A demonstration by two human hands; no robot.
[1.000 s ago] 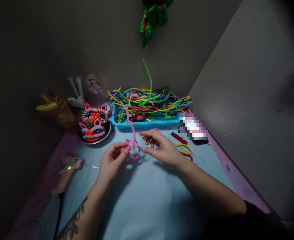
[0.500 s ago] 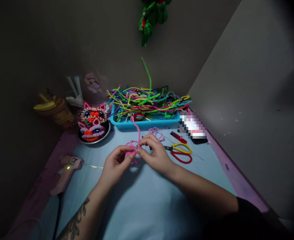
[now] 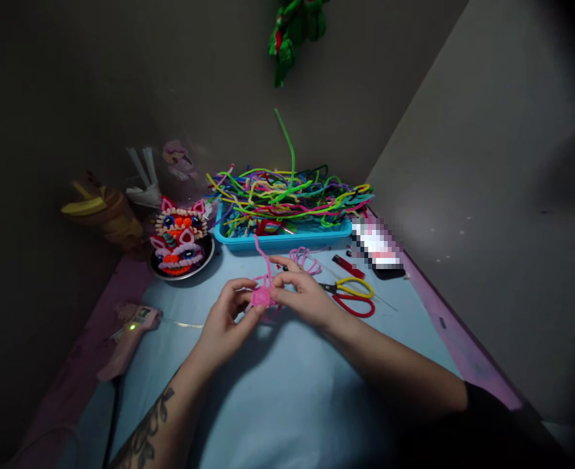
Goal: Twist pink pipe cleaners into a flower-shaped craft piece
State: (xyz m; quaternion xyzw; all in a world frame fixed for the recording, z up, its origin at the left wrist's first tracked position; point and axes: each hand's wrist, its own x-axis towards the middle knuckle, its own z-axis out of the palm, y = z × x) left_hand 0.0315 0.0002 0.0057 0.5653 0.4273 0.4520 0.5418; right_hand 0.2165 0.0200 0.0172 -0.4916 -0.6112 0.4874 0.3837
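Note:
Over the light blue table top, my left hand and my right hand meet at a small pink pipe cleaner shape. Both hands pinch it, fingers closed on it. One loose end of the pink pipe cleaner sticks up and back toward the tray. A second bent pink pipe cleaner piece lies just behind my right hand.
A blue tray piled with pipe cleaners of several colours stands at the back. Scissors with yellow and red handles lie right of my hands, a pink glue gun left, a pipe-cleaner lion head on a plate back left, a phone back right.
My right hand came in from the right with open fingers and closed on the pink shape held by my left hand. The scissors it covered are now in view.

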